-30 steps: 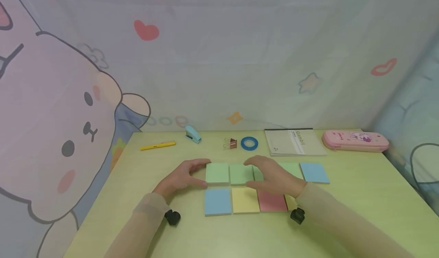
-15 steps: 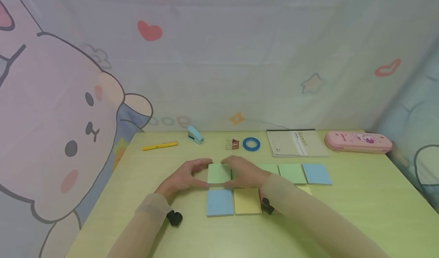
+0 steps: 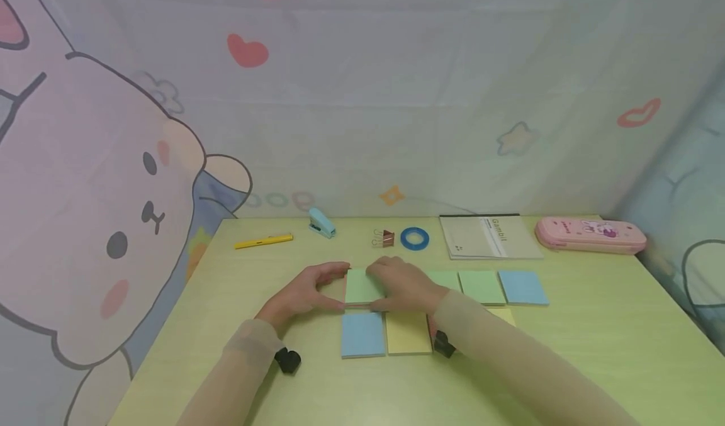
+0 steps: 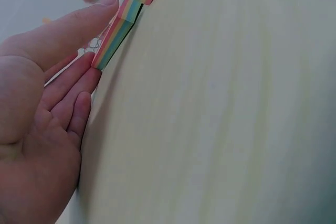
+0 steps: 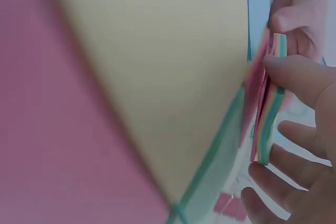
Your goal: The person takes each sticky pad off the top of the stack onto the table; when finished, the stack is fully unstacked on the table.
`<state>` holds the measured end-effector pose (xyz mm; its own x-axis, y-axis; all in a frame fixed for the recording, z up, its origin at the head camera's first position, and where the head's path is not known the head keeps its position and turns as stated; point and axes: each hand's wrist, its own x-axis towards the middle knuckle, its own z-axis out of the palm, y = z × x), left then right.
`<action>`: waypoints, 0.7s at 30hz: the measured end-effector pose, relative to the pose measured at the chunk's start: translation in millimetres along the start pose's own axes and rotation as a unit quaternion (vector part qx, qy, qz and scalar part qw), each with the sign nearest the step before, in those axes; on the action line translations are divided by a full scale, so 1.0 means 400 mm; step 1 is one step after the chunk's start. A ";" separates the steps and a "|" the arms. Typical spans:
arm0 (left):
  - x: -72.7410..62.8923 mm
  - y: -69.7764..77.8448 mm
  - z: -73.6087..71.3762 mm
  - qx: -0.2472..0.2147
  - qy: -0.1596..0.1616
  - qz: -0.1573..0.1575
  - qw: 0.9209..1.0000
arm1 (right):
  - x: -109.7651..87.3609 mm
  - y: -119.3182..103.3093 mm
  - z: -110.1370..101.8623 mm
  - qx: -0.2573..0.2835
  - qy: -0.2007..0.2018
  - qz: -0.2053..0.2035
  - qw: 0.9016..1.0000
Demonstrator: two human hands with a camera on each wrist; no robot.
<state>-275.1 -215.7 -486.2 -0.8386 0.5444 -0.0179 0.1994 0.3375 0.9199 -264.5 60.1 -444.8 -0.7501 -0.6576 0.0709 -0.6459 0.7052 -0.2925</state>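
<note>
A green-topped sticky note pad [image 3: 359, 285] with colour-striped edges lies at the left end of the back row. My right hand [image 3: 404, 286] pinches its upper layers between thumb and fingers. In the right wrist view, this striped part [image 5: 270, 111] stands slightly apart from pink sheets [image 5: 253, 95] beneath. My left hand [image 3: 308, 291] holds the pad's left side, thumb at the near corner and fingers at the far one. Two more green pads [image 3: 481, 286] and a blue pad [image 3: 523, 287] continue the row. In front lie blue [image 3: 362, 335] and yellow [image 3: 408, 333] pads; my right forearm partly hides others.
Along the table's back stand a yellow pen [image 3: 264, 241], a light blue stapler [image 3: 321, 223], a binder clip [image 3: 387, 238], a blue tape roll [image 3: 415, 238], a notebook [image 3: 489, 236] and a pink pencil case [image 3: 590, 235]. A printed cloth [image 3: 362, 99] hangs behind.
My right hand has moved left along the back row onto the leftmost green pad. The green top has shifted slightly right, and a pink edge now shows at its left. My left hand has stayed.
</note>
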 end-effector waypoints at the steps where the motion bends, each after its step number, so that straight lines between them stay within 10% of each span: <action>1: 0.000 0.000 0.001 -0.001 -0.001 0.000 1.000 | -0.009 0.006 -0.003 -0.001 0.008 -0.002 1.000; 21: 0.001 -0.007 0.003 0.024 0.002 -0.002 1.000 | -0.454 0.249 -0.133 0.065 0.113 0.041 0.991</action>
<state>-275.2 -215.6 -489.1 -0.8414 0.5401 -0.0194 0.2210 0.3766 0.8996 -200.4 263.8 -436.0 -0.8217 -0.5128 0.2487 -0.5684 0.7046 -0.4248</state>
